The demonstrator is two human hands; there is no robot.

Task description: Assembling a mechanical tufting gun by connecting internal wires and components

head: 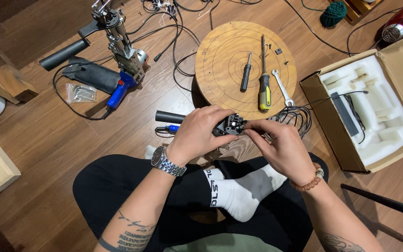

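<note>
left hand (199, 133) clamps black mechanism (230, 126) steady | right hand (278, 142) fingertips pinch its right end | screwdrivers (263, 79) far, on round board (220, 56)

Open cardboard box (325, 100) on the floor at right: brown, rectangular, flaps folded out. Inside, a white moulded foam insert (388, 109) with empty cut-out recesses; a dark flat strip and thin black cable lie in it.

Small clear plastic bag (80, 93) at far left on the floor, flat, holding metal pieces.

No signs or screens seen.
</note>
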